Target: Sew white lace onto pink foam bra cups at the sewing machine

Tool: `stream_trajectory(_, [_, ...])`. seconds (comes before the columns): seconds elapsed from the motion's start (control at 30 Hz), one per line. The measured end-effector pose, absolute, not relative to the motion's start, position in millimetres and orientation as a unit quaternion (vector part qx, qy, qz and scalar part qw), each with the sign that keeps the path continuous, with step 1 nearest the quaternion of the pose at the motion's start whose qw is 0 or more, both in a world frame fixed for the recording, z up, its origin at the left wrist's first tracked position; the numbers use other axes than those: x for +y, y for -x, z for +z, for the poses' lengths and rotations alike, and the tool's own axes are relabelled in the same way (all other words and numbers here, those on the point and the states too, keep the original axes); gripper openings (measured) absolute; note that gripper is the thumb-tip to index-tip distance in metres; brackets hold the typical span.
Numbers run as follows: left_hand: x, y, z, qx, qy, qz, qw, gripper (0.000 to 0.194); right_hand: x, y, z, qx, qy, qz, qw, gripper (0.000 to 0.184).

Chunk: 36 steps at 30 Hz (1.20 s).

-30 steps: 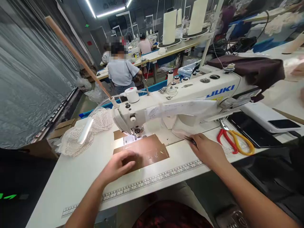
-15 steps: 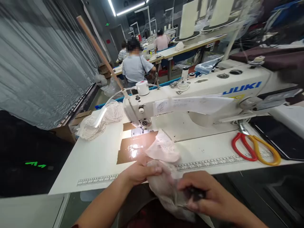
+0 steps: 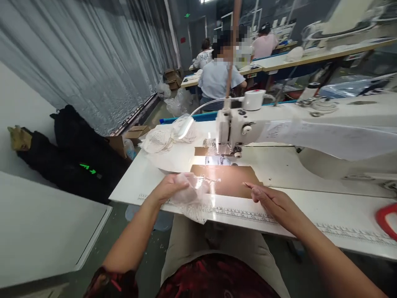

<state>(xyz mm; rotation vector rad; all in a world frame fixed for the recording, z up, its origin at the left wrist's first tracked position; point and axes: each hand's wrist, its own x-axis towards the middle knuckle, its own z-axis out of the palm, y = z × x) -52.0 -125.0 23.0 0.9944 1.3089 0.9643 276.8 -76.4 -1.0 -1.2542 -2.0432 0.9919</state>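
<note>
A sheer white lace piece [image 3: 190, 198] is pinched in my left hand [image 3: 167, 190], and its patterned end hangs over the table's front edge. My right hand [image 3: 269, 200] is closed, apart from the cloth, over the right side of a brown plate [image 3: 229, 180]. A thin dark tip of a small tool [image 3: 247, 184] sticks out of its fingers; the rest is hidden in the hand. Behind both hands stands a white sewing machine [image 3: 257, 124], its needle area lit. Nothing lies under the machine's foot that I can make out.
Stacked white lace pieces [image 3: 158, 138] lie at the table's back left. A printed ruler [image 3: 238, 213] runs along the front edge. Red scissor handles [image 3: 387, 219] show at far right. A black bag [image 3: 83, 153] sits on the left. Other people [image 3: 217, 78] sit at tables beyond.
The view has swung left. My hands have come apart: the left has brought the lace piece up to the table edge, and the right has drawn away from it, still gripping the dark tool.
</note>
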Motion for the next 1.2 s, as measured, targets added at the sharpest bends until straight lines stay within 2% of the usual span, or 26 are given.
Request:
stream_trajectory(0.2, [-127.9,33.1,9.8,0.468,-0.467,0.363,0.656,0.084,-81.7,-218.4,17.1,-0.748,0.367,0.522,0.185,0.051])
stream_trajectory(0.37, [-127.5,28.3,9.9,0.435,-0.546,0.303,0.649,0.087,-75.5,-190.8,10.0,-0.738,0.318,0.573,0.159,0.047])
stream_trajectory(0.47, [-124.4,27.6,11.7,0.422,-0.564,0.281,0.652,0.086,-73.5,-183.2,9.7,-0.736,0.288,0.591,0.16,0.04])
stream_trajectory(0.67, [-115.6,26.0,18.1,0.4,-0.595,0.232,0.658,0.089,-74.1,-175.1,11.4,-0.743,0.252,0.586,0.204,0.043])
stream_trajectory(0.8, [-109.3,28.8,21.5,0.398,-0.654,0.205,0.61,0.088,-71.9,-186.8,5.1,-0.736,0.308,0.572,0.19,0.043])
stream_trajectory(0.9, [-107.2,32.7,23.1,0.4,-0.668,0.208,0.593,0.081,-62.9,-216.6,-5.0,-0.774,0.383,0.468,0.188,0.042])
stream_trajectory(1.0, [-108.0,34.2,22.5,0.392,-0.664,0.225,0.595,0.067,-48.6,-257.8,-19.2,-0.84,0.469,0.186,0.198,0.04])
stream_trajectory(1.07, [-110.0,32.0,21.2,0.401,-0.658,0.243,0.589,0.06,-42.3,-280.8,-27.0,-0.861,0.465,0.031,0.203,0.039])
stream_trajectory(1.13, [-112.9,28.9,20.9,0.41,-0.649,0.255,0.588,0.057,-42.6,-293.0,-30.6,-0.865,0.447,-0.015,0.227,0.034])
stream_trajectory(1.2, [-116.2,28.8,24.3,0.407,-0.631,0.254,0.61,0.056,-48.8,-291.9,-30.1,-0.863,0.43,0.017,0.266,0.029])
